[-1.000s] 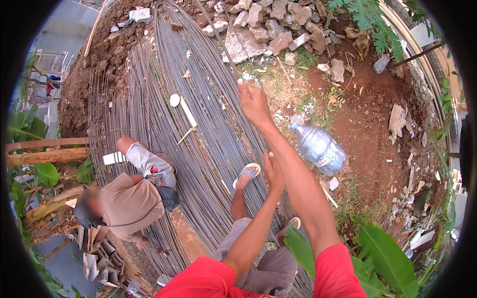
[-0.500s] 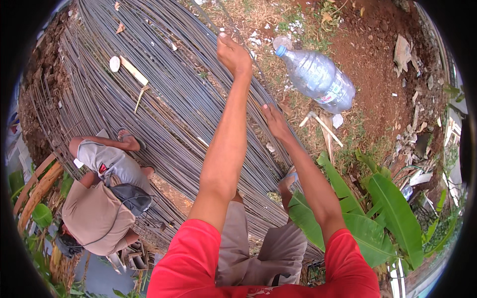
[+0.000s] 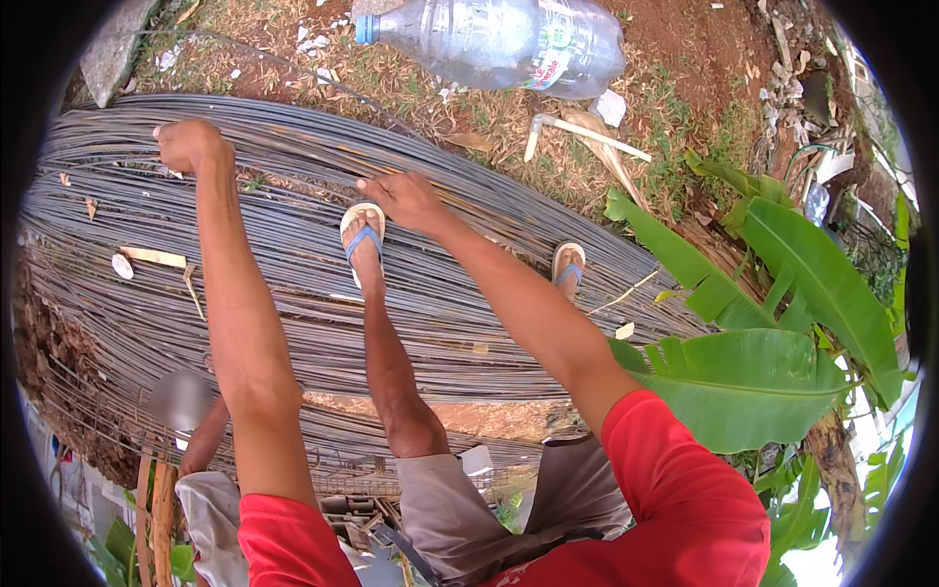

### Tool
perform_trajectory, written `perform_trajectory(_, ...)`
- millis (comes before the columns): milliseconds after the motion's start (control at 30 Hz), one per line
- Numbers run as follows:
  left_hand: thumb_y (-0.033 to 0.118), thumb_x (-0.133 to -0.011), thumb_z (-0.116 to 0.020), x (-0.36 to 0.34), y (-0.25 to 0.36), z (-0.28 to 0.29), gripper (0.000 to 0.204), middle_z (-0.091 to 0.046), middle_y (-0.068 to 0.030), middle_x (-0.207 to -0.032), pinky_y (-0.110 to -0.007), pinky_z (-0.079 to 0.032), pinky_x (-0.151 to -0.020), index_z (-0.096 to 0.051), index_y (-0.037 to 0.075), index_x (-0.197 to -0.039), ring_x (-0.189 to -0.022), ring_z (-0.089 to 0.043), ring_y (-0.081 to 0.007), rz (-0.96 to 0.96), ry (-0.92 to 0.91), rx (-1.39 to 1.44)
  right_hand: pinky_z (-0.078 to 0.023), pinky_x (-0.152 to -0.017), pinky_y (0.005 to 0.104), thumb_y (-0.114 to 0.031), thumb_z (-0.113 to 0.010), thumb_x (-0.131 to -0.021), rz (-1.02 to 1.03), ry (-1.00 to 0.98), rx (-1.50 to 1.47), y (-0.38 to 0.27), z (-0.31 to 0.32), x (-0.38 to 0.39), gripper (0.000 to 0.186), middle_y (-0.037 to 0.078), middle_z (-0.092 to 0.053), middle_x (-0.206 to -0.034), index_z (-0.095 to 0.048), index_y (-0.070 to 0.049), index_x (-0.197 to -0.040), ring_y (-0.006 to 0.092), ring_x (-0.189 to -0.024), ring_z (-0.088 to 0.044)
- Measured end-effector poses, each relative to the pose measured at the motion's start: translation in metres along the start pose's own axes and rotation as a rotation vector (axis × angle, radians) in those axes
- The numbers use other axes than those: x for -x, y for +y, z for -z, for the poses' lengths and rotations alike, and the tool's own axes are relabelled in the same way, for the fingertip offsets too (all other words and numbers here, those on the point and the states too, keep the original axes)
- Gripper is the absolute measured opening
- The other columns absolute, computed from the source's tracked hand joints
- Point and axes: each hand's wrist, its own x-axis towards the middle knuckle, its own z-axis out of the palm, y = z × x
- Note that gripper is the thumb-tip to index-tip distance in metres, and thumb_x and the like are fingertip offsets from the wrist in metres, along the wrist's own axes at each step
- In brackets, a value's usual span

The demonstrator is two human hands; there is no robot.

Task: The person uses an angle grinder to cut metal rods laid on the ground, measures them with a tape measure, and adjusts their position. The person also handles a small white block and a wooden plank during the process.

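Long thin grey metal rods (image 3: pixel 293 230) lie in a wide bundle across the ground beneath me. My left hand (image 3: pixel 194 147) is closed in a fist over the bundle's far left part, its thumb toward the left. Nearer the middle, my right hand (image 3: pixel 406 201) is closed over the rods, with one fingertip poking out to the left beside my sandalled foot (image 3: pixel 364 235). Both palms face down, so whatever the fingers may grip is hidden. A loose thin rod (image 3: pixel 323 80) runs above the bundle's far edge, apart from both hands.
A large clear plastic bottle (image 3: pixel 489 44) with a blue cap lies on dry grass beyond the rods. Close to it is a bent white pipe (image 3: pixel 587 134). Broad banana leaves (image 3: pixel 743 382) overhang the right side. Another person (image 3: pixel 210 514) is at the lower left, partly behind my arm.
My view has turned, so the rods now run across it. Both hands appear farther left, and the right one's fingers have curled in. My sandalled feet show on the rods.
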Motion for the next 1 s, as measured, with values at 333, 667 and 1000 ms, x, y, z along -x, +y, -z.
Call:
perform_trajectory(333,0.027,-0.095,-0.074,-0.051,-0.052,-0.059,0.049,-0.073,-0.0031,-0.135,-0.035,-0.062,-0.088,-0.067,0.023,-0.143,-0.122,-0.072,-0.0250,-0.783,-0.520,-1.968,-0.054,-0.070,0.0569,-0.068,-0.046,-0.107,-0.019,0.065,0.047,0.024,-0.031,-0.051,0.076,0.021,-0.065,-0.062,-0.075,-0.005,-0.076,0.0453,-0.069,-0.068)
perform_trajectory(667,0.046,-0.096,-0.077,-0.099,-0.121,-0.106,0.051,-0.065,-0.0071,-0.149,-0.031,-0.062,-0.089,-0.071,0.020,-0.139,-0.124,-0.071,-0.0179,-0.426,-0.362,-1.530,-0.054,-0.067,0.0562,-0.068,-0.044,-0.107,-0.021,0.109,0.095,0.042,-0.065,-0.089,0.078,0.021,-0.065,-0.063,-0.074,-0.004,-0.074,0.0446,-0.068,-0.068)
perform_trajectory(1000,0.036,-0.099,-0.071,-0.103,-0.171,-0.125,0.051,-0.070,-0.0143,-0.136,-0.039,-0.061,-0.098,-0.062,0.007,-0.140,-0.123,-0.070,-0.0294,-0.629,-0.513,-1.671,-0.055,-0.078,0.0583,-0.067,-0.044,-0.107,-0.132,0.083,0.126,0.057,-0.085,-0.103,0.076,0.024,-0.072,-0.077,-0.078,-0.004,-0.082,0.0468,-0.083,-0.071)
